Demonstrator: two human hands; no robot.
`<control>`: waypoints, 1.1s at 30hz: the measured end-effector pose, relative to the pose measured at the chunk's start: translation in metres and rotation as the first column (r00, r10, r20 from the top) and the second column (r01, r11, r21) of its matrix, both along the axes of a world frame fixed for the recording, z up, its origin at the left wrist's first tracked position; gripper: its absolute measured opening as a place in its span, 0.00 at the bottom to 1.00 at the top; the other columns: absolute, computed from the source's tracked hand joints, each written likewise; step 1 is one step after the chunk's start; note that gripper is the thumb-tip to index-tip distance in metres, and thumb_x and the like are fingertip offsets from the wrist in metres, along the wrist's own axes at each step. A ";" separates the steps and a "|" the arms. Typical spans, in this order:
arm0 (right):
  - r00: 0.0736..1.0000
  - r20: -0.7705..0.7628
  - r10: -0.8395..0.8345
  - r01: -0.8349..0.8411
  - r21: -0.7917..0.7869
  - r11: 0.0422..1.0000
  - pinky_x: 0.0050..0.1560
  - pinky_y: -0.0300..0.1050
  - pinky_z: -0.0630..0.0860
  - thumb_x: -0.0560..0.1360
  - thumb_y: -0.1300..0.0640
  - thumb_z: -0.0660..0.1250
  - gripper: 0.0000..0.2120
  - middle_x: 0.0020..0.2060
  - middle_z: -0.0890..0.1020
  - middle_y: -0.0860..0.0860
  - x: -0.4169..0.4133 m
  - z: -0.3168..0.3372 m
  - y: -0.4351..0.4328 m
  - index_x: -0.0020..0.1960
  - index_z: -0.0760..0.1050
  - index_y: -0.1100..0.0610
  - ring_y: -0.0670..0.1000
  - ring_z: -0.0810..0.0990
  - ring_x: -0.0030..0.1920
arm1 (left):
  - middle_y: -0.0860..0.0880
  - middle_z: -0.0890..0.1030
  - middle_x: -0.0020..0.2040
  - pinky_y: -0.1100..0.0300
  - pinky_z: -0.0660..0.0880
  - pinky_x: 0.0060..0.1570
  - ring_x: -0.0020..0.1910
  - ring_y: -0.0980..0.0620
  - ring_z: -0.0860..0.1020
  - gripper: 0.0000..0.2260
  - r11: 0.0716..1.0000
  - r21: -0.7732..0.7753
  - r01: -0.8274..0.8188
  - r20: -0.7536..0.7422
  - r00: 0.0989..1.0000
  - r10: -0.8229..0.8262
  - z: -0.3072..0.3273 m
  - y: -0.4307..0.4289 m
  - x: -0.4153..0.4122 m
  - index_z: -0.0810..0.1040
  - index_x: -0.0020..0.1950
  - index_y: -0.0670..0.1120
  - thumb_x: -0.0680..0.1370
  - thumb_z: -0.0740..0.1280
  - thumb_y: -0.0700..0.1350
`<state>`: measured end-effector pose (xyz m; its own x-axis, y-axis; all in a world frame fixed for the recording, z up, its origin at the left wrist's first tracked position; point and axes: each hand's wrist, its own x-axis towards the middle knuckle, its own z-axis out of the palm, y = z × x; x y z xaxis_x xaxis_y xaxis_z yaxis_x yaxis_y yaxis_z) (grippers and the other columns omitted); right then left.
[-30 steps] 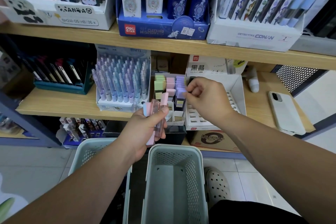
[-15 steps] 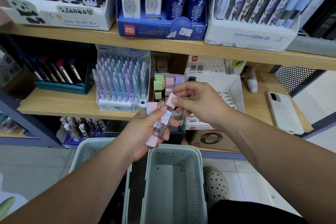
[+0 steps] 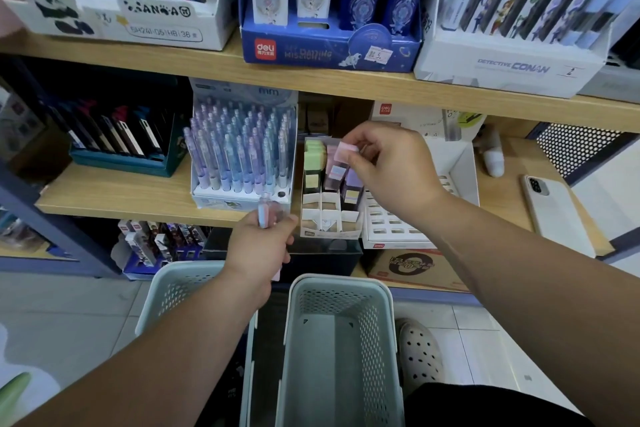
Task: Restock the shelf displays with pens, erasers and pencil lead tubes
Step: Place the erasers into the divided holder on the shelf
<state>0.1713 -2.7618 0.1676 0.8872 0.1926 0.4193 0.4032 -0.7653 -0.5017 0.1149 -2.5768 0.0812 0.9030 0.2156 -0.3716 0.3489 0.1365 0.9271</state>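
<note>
Lead tube [image 3: 338,168] pinched by right hand [image 3: 391,170]; left hand [image 3: 258,248] grips spare tubes [image 3: 265,215].

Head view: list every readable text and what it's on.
"deli": blue display box, top shelf.
"DETECTIVE CONAN", "2": white display box, top shelf.
"SH241-05 HB 36": panda display box.
"mm": pen display header.
"deli": white box, middle shelf.
Too blurred: price sticker, other wording on the blue display box, print on the packs.

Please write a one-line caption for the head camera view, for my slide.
Right hand pinches a pink-capped tube over the divided display box; left hand grips spare tubes.
</note>
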 end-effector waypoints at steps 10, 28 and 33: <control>0.986 0.117 0.118 -0.109 -0.080 0.991 0.42 0.52 0.78 0.72 0.58 0.73 0.03 0.40 0.83 0.49 0.023 -0.010 0.000 0.44 0.84 0.55 0.51 0.79 0.41 | 0.46 0.77 0.34 0.62 0.70 0.27 0.29 0.51 0.70 0.03 0.999 0.034 0.006 0.002 1.000 -0.006 -0.006 -0.012 0.006 0.81 0.49 0.47 0.77 0.73 0.45; 0.988 0.153 0.026 -0.004 -0.141 0.990 0.44 0.50 0.79 0.70 0.57 0.76 0.02 0.41 0.83 0.48 0.025 -0.018 0.002 0.43 0.85 0.53 0.54 0.80 0.45 | 0.46 0.78 0.34 0.62 0.69 0.25 0.28 0.51 0.71 0.02 0.999 0.018 0.042 -0.019 0.999 -0.042 -0.004 -0.008 0.009 0.81 0.50 0.46 0.79 0.70 0.44; 0.992 0.121 0.033 -0.017 -0.132 0.991 0.41 0.51 0.79 0.71 0.56 0.75 0.02 0.41 0.82 0.48 0.025 -0.018 0.002 0.41 0.86 0.54 0.52 0.80 0.42 | 0.44 0.80 0.36 0.58 0.69 0.30 0.28 0.50 0.71 0.08 0.995 -0.097 0.030 0.002 1.000 -0.030 0.009 -0.004 0.005 0.82 0.50 0.43 0.79 0.66 0.45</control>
